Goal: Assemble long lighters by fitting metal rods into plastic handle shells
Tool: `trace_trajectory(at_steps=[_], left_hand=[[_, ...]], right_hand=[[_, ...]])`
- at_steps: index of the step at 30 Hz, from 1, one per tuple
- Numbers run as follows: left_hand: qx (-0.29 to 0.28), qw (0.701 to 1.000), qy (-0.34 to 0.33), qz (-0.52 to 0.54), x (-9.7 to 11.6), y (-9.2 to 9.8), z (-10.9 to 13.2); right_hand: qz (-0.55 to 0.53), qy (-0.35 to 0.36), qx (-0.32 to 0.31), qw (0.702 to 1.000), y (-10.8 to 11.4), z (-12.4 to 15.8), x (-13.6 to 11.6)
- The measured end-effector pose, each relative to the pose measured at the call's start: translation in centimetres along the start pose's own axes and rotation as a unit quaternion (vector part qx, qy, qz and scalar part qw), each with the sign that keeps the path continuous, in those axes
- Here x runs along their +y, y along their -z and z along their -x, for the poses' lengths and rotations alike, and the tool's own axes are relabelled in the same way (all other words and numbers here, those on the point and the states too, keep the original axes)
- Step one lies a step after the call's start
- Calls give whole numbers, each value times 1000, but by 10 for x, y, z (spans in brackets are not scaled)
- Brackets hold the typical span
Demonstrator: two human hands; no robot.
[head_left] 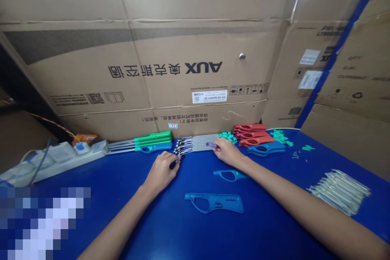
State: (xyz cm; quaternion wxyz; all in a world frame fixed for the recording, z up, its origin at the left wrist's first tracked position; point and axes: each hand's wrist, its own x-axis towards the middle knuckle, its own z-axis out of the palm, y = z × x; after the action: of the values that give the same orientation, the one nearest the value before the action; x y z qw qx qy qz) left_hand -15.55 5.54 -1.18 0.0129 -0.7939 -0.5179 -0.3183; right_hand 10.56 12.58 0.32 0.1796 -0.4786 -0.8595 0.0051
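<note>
My left hand [161, 172] is closed, with a small black part [173, 164] showing at its fingertips, beside the wired ends of a row of metal lighter tubes [202, 143]. My right hand [228, 152] is closed over the other end of that row. A short translucent purple piece [211, 145] sticks out from its fingers; the rest of it is hidden. Nearer to me on the blue table lies a blue lighter handle half [215, 203], its inner side up. Another blue handle half [228, 175] lies behind it, partly under my right forearm.
Green and blue lighters [154, 142] lie at the left beside a white power strip [70, 158] with plugs. Red, orange and blue handle pieces [254, 136] and small turquoise parts [282, 137] lie at back right. Clear tubes [341, 191] are piled farther right. Cardboard walls [183, 48] enclose the table.
</note>
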Motion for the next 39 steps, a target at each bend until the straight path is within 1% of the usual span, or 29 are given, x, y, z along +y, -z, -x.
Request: trace_trajectory(at_steps=[5,9,16,19,22,24,27,29,30,32,35,39], left_hand=[[-10,999,16,-34,-3,0,-1],[-12,999,16,-49,-2,0,-1],[-14,998,-3,-61,2,1,2],[-11,998,-12,-64,6,3,4],[-17,998,-30,-61,15,9,8],[-49,997,-46,-49,23,15,11],[-151,987,-50,-2,38,27,15],[-218,974,-40,34,45,33,17],[-245,968,-34,49,48,36,18],[-286,956,-25,66,52,39,19],[-312,947,-21,69,54,38,19],[-296,952,-17,74,55,32,18]], right_hand=[[6,-7,-5,1000,0,1,-2],[6,-10,-11,1000,4,3,-5],[-14,-17,-17,1000,22,11,-7],[-42,-16,-46,998,35,26,-3],[-74,-2,-107,991,49,46,5],[-87,9,-146,985,57,58,10],[-95,8,-212,973,62,67,17],[-111,-10,-245,963,62,68,19],[-124,-20,-250,960,61,68,20],[-146,-29,-239,959,60,67,19],[-172,-21,-211,962,62,68,15],[-236,2,-198,951,66,73,-2]])
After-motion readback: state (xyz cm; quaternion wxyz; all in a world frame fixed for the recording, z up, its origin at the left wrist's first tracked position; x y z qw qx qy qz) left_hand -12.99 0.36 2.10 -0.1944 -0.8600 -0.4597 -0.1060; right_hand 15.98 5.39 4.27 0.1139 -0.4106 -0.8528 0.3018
